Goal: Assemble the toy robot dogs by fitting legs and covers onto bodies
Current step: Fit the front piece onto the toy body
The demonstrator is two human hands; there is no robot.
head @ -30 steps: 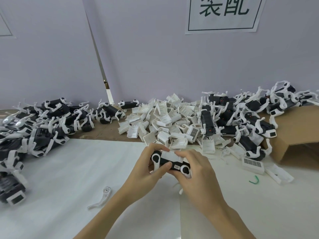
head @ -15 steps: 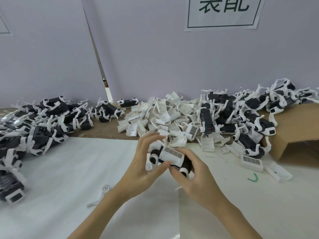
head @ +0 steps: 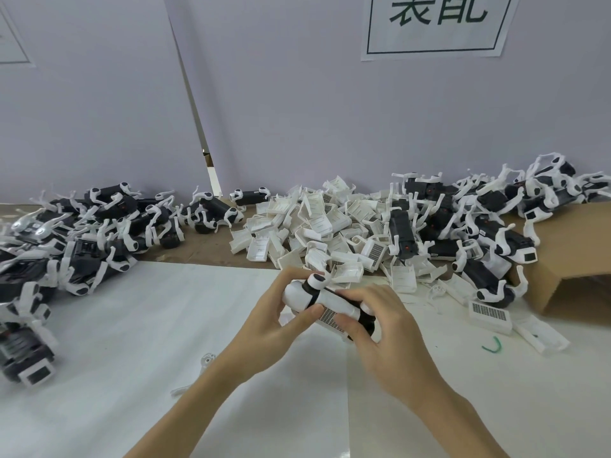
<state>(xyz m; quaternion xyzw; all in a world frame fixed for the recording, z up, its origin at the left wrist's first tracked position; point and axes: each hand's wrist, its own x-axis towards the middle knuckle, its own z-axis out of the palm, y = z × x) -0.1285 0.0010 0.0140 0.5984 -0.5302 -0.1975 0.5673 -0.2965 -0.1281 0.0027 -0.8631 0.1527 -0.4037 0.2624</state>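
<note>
Both hands hold one toy dog body above the white sheet, near the middle of the table. It is black with a white cover on it, and a barcode-like grille faces me. My left hand grips its left end, thumb on the grille. My right hand curls round the right end and hides most of that end. A loose white leg lies on the sheet beside my left forearm. Behind my hands lies a heap of white covers.
Dogs with legs on are piled at the left and at the back right. A brown cardboard box stands at the right. Loose covers and a green wire scrap lie right of my hands.
The body has been turned in my hands: its round hubs faced me, then the barcode side came up, and now the white cover shows on top. The hands stayed in about the same place.
</note>
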